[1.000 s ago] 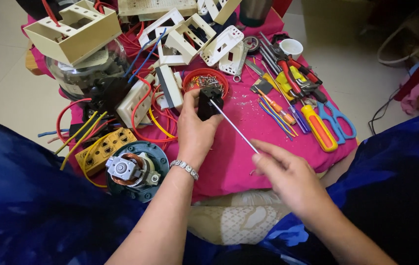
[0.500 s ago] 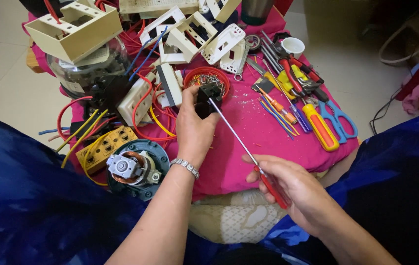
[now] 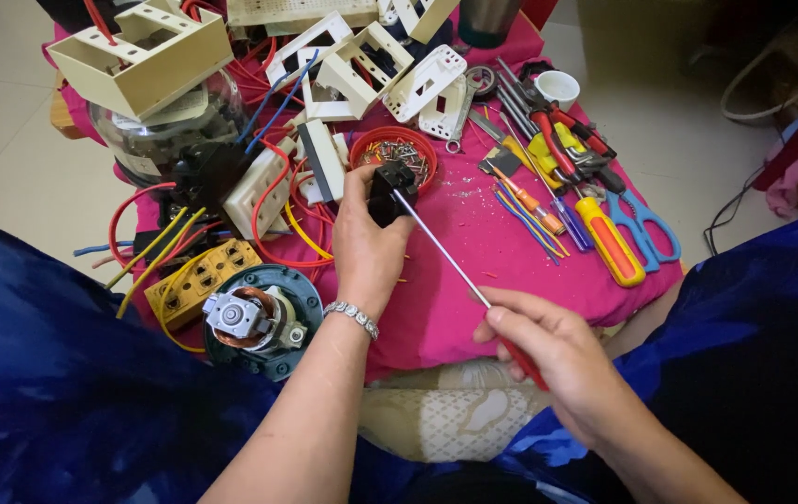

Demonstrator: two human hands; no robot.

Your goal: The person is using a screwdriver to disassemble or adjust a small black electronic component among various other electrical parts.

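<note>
Clutter covers the pink cloth (image 3: 473, 280), and from the left it runs: a yellow socket strip (image 3: 195, 280) trailing red and yellow wires, a small motor in a round teal housing (image 3: 254, 319), then a white switch box (image 3: 259, 191) tangled in red wire. Next comes the left hand (image 3: 366, 247), closed around a small black part (image 3: 389, 191) and holding it upright just in front of a red bowl of screws (image 3: 397, 154). A long screwdriver (image 3: 455, 266) slants down from that part, its tip set against the top of it, to the right hand (image 3: 553, 350), whose fingers grip the red handle. The work looks like the driving or loosening of a screw in the black part (the screw itself is too small to make out). Any turn calls for the tip kept seated and the left hand's grip firm. Farther right lie pliers (image 3: 562, 140), a yellow-handled screwdriver (image 3: 609, 243) and blue scissors (image 3: 646, 229).
</note>
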